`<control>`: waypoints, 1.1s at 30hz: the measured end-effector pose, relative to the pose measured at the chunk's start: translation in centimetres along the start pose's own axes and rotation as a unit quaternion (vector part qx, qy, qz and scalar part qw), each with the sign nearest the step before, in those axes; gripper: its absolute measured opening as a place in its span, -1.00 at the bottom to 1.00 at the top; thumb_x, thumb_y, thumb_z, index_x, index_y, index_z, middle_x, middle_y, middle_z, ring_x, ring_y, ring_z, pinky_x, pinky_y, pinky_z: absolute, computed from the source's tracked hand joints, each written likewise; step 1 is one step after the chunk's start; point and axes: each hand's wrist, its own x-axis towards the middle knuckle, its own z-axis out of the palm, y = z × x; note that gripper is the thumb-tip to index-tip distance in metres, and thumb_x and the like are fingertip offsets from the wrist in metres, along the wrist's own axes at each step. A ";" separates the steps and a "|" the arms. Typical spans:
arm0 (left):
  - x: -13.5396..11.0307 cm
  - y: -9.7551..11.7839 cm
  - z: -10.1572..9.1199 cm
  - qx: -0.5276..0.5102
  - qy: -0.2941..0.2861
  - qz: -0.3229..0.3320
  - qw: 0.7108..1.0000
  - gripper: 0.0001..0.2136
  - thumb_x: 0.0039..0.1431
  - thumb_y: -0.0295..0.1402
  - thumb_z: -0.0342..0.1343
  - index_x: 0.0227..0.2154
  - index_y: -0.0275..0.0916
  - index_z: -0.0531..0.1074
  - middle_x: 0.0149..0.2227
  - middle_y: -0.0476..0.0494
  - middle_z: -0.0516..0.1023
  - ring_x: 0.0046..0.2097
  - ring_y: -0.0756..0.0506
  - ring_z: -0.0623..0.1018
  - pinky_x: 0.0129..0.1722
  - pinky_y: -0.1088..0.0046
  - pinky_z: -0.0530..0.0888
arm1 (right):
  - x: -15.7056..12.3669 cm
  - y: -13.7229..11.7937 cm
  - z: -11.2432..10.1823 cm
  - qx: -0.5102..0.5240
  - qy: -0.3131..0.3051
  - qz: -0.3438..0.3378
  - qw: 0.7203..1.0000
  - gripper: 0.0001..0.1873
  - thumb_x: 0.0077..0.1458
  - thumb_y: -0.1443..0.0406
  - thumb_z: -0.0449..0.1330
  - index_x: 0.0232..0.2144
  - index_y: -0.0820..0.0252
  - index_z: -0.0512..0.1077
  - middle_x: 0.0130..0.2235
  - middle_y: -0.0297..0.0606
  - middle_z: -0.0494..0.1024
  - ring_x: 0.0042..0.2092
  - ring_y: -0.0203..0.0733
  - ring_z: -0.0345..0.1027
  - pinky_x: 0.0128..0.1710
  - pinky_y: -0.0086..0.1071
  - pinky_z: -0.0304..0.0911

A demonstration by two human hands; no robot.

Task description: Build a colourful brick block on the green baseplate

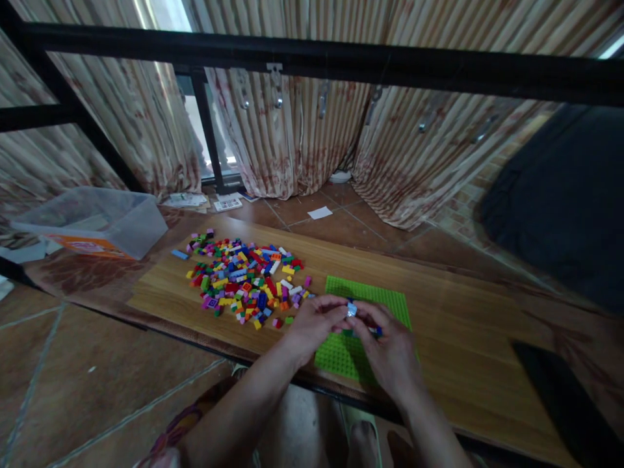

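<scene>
Both hands meet over a green studded baseplate (338, 361) that lies on the wooden board. Between the fingertips is a small light-blue toy brick (351, 310). My left hand (312, 325) pinches it from the left, and my right hand (392, 348) pinches it from the right. Partly hidden behind the right fingers, a dark blue brick (379, 331) shows just above the baseplate. Left of my hands spreads a heap of loose bricks (244, 276) in many colours.
A clear plastic bin (141, 227) with an orange label stands at the far left. The wooden board (463, 325) extends right toward a dark flat object (560, 390). A black bar (312, 55) crosses above, before striped curtains (312, 143). Papers (320, 212) lie on the tiled floor.
</scene>
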 end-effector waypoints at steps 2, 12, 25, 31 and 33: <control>0.4 -0.3 -0.1 0.042 0.016 0.018 0.999 -0.77 0.02 -0.30 0.26 -0.27 -0.30 0.52 -0.32 -0.12 0.60 -0.35 -0.01 0.56 -0.36 0.53 0.39 | 0.1 1.0 -1.3 -0.010 0.010 0.010 1.000 -0.67 0.15 0.06 0.14 -0.17 0.10 0.52 -0.24 -0.23 0.56 -0.22 -0.15 0.43 -0.18 -0.27 0.32; 1.9 -1.2 -2.0 0.360 0.061 0.167 0.916 -0.78 0.15 -0.39 0.06 -0.19 -0.27 0.53 -0.32 -0.09 0.60 -0.33 -0.04 0.53 -0.30 0.47 0.45 | 0.3 6.8 -4.6 0.008 0.013 0.153 0.988 -0.65 0.02 0.08 0.22 -0.23 0.18 0.53 -0.21 -0.15 0.63 -0.14 -0.02 0.50 -0.08 -0.15 0.33; 1.4 -1.4 -1.0 0.496 0.051 0.168 0.851 -0.72 0.17 -0.42 0.05 -0.06 -0.23 0.48 -0.12 -0.12 0.61 -0.21 -0.07 0.58 -0.19 0.41 0.50 | 0.5 6.4 -3.7 -0.022 -0.006 0.148 0.989 -0.65 0.05 0.12 0.19 -0.17 0.18 0.55 -0.16 -0.14 0.63 -0.11 -0.03 0.51 -0.03 -0.14 0.34; 1.2 -1.5 -0.9 0.516 0.050 0.170 0.838 -0.73 0.16 -0.42 0.06 -0.08 -0.22 0.49 -0.14 -0.11 0.62 -0.22 -0.08 0.58 -0.13 0.38 0.50 | 0.7 6.9 -3.4 -0.016 -0.002 0.156 0.988 -0.61 0.03 0.09 0.21 -0.16 0.18 0.53 -0.17 -0.14 0.63 -0.14 -0.05 0.51 -0.06 -0.15 0.35; 1.1 -1.5 -0.8 0.517 0.046 0.173 0.837 -0.73 0.16 -0.44 0.06 -0.08 -0.22 0.49 -0.12 -0.11 0.61 -0.20 -0.08 0.58 -0.10 0.37 0.49 | 0.7 7.1 -3.5 -0.016 -0.001 0.157 0.987 -0.59 0.03 0.07 0.20 -0.15 0.19 0.53 -0.15 -0.13 0.63 -0.13 -0.05 0.51 -0.06 -0.15 0.34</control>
